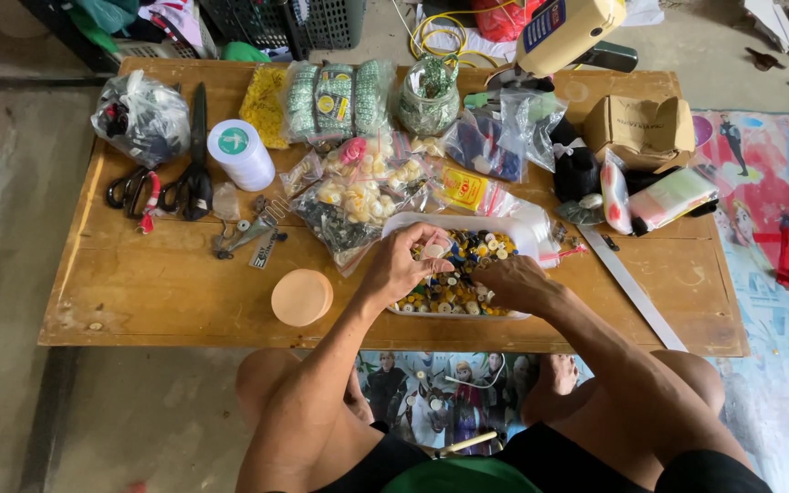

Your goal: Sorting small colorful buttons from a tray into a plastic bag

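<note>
Bare knees frame the head view, and above them both hands dig into a white tray (401, 222) of mixed coloured buttons (457, 290) at the low wooden table's (166, 292) near edge: the left hand (401, 265) pinches a pale button (434, 250), while the right hand (515, 281) curls into the pile, its grasp hidden. Because the tray sits at the table's edge, a hard sweep could spill buttons; behind it lie clear bags of buttons (358, 196) and a glass jar (428, 102).
</note>
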